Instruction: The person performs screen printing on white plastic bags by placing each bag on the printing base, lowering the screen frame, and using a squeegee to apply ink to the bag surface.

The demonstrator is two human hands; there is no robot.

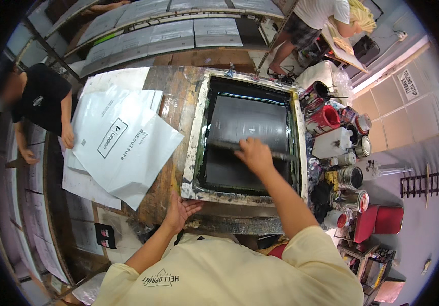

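Note:
A printing screen (191, 153) with a pale, ink-stained frame and dark mesh lies on the wooden table in front of me. Across its mesh runs a long dark squeegee (278, 154), gripped from above by my right hand (256, 157). Black ink coats the mesh margins. My left hand (179, 211) is at the frame's near left corner, palm turned up and fingers stretched out, holding nothing. Left of the screen lie white printed plastic sheets or bags (127, 137), loosely stacked and skewed.
A co-worker in black (46, 97) stands at the left, one hand at the sheets. Ink cans (324, 120) and a white jug (331, 143) crowd the right side. Racks (194, 48) hold printed sheets behind. Another person (314, 25) stands far right, near a red chair (377, 222).

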